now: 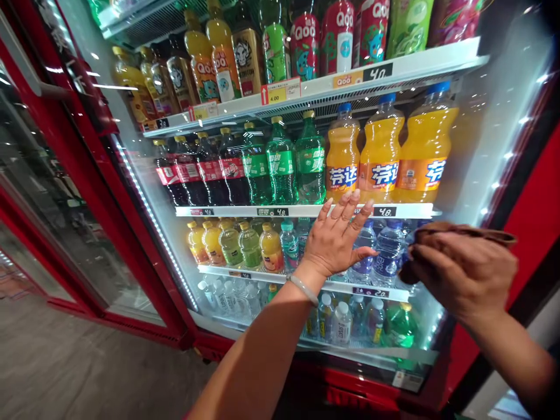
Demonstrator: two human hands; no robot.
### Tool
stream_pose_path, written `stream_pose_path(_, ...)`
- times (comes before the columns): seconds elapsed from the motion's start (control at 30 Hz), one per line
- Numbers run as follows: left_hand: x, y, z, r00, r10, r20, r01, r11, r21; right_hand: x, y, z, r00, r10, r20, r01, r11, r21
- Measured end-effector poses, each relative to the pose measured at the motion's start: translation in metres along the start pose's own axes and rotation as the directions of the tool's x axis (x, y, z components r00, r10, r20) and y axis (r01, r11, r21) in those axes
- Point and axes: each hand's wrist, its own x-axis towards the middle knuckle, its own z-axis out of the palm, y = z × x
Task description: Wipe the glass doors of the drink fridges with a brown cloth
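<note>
My left hand [339, 236] reaches up the middle of the drinks fridge with its fingers spread. Its fingertips overlap the price rail [301, 210] under the orange soda bottles [380, 154]. Whether the palm rests on a glass pane or hovers, I cannot tell. To the right, my right hand [472, 274] grips a bunched brown cloth [468, 232] beside the fridge's right side. Part of the cloth is hidden by the fingers. Blue-labelled water bottles [388, 254] stand between the two hands on the shelf below.
Green soda bottles [280, 163] and cola bottles [210, 169] line the middle shelf. Juice bottles [304, 44] fill the shelf above. Clear water bottles [342, 324] stand at the bottom. A red-framed glass door [91, 256] is on the left, above a grey floor [87, 373].
</note>
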Motion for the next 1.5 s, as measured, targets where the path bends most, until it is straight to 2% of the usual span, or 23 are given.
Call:
stream_pose_path(0.07, 0.0, 0.0, 0.001, 1.0, 0.003, -0.008, -0.003, 1.0, 0.018, 0.015, 0.014, 0.004, 0.985, 0.142, -0.097, -0.145, 0.989, -0.021)
stream_pose_path(0.13, 0.0, 0.0, 0.002, 1.0, 0.001, -0.005, -0.001, 1.0, 0.028, 0.04, 0.009, 0.017, 0.953, 0.254, -0.165, -0.265, 0.963, -0.048)
stream_pose_path(0.23, 0.0, 0.001, 0.002, 0.999, -0.015, 0.033, 0.014, 1.0, 0.025, 0.059, -0.018, 0.036, 0.962, 0.149, -0.23, -0.183, 0.974, -0.135)
stream_pose_path(0.3, 0.0, 0.001, 0.002, 0.997, -0.026, 0.066, 0.024, 0.999, 0.024, 0.048, -0.032, 0.035, 0.988, 0.013, -0.154, -0.036, 0.988, -0.151)
stream_pose_path(0.37, 0.001, 0.001, 0.001, 0.996, -0.035, 0.083, 0.032, 0.999, 0.032, 0.022, -0.032, 0.023, 0.996, -0.088, 0.013, 0.089, 0.992, -0.095)
stream_pose_path(0.43, 0.001, 0.001, 0.002, 0.996, -0.038, 0.085, 0.034, 0.999, 0.04, -0.003, -0.019, 0.004, 0.974, -0.167, 0.154, 0.176, 0.983, -0.049)
stream_pose_path(0.5, 0.002, 0.002, 0.003, 0.996, -0.04, 0.077, 0.037, 0.998, 0.047, -0.011, 0.0, -0.011, 0.963, -0.165, 0.212, 0.181, 0.982, -0.059)
stream_pose_path(0.57, 0.003, 0.002, 0.003, 0.997, -0.046, 0.068, 0.043, 0.998, 0.052, 0.004, 0.01, -0.014, 0.984, -0.056, 0.17, 0.074, 0.992, -0.099)
stream_pose_path(0.63, 0.004, 0.003, 0.003, 0.996, -0.054, 0.065, 0.051, 0.997, 0.051, 0.035, 0.006, -0.003, 0.989, 0.129, 0.077, -0.118, 0.984, -0.131)
stream_pose_path(0.7, 0.006, 0.004, 0.002, 0.996, -0.057, 0.071, 0.054, 0.998, 0.041, 0.064, -0.013, 0.015, 0.95, 0.311, 0.018, -0.304, 0.939, -0.161)
stream_pose_path(0.77, 0.006, 0.005, 0.0, 0.995, -0.056, 0.077, 0.053, 0.998, 0.033, 0.077, -0.036, 0.031, 0.923, 0.383, 0.019, -0.375, 0.911, -0.175)
stream_pose_path(0.8, 0.006, 0.005, -0.002, 0.995, -0.056, 0.08, 0.054, 0.998, 0.031, 0.074, -0.046, 0.034, 0.934, 0.352, 0.058, -0.338, 0.926, -0.165)
stream_pose_path(0.87, 0.007, 0.006, -0.004, 0.994, -0.065, 0.088, 0.063, 0.998, 0.029, 0.054, -0.057, 0.027, 0.967, 0.173, 0.188, -0.158, 0.983, -0.095)
stream_pose_path(0.93, 0.007, 0.007, -0.005, 0.992, -0.081, 0.096, 0.079, 0.997, 0.025, 0.026, -0.052, 0.008, 0.954, -0.038, 0.298, 0.038, 0.999, 0.006)
stream_pose_path(1.0, 0.008, 0.007, -0.005, 0.991, -0.089, 0.099, 0.087, 0.996, 0.019, 0.008, -0.035, -0.011, 0.933, -0.127, 0.336, 0.12, 0.992, 0.041)
stream_pose_path(1.07, 0.008, 0.008, -0.005, 0.992, -0.087, 0.093, 0.086, 0.996, 0.016, 0.013, -0.018, -0.018, 0.959, -0.055, 0.277, 0.064, 0.998, -0.023)
stream_pose_path(1.13, 0.008, 0.007, -0.004, 0.993, -0.079, 0.082, 0.078, 0.997, 0.019, 0.037, -0.014, -0.007, 0.982, 0.125, 0.141, -0.111, 0.988, -0.109)
stream_pose_path(1.2, 0.006, 0.006, -0.004, 0.995, -0.071, 0.064, 0.07, 0.997, 0.026, 0.064, -0.028, 0.015, 0.951, 0.309, -0.01, -0.307, 0.94, -0.147)
stream_pose_path(1.27, 0.003, 0.005, -0.003, 0.998, -0.066, 0.023, 0.065, 0.997, 0.034, 0.078, -0.054, 0.034, 0.927, 0.364, -0.093, -0.374, 0.915, -0.148)
stream_pose_path(1.33, -0.003, 0.004, -0.002, 0.997, -0.077, -0.03, 0.078, 0.996, 0.034, 0.068, -0.08, 0.043, 0.957, 0.277, -0.091, -0.288, 0.945, -0.152)
stream_pose_path(1.4, -0.013, 0.003, 0.0, 0.992, -0.107, -0.071, 0.109, 0.994, 0.027, 0.041, -0.093, 0.04, 0.992, 0.126, -0.013, -0.127, 0.984, -0.126)
stream_pose_path(1.47, -0.024, 0.002, 0.003, 0.986, -0.139, -0.09, 0.14, 0.99, 0.013, 0.013, -0.091, 0.029, 0.998, 0.03, 0.05, -0.026, 0.997, -0.077)
stream_pose_path(1.5, -0.029, 0.002, 0.004, 0.984, -0.15, -0.098, 0.151, 0.989, 0.002, 0.004, -0.086, 0.024, 0.998, 0.034, 0.05, -0.03, 0.997, -0.068)
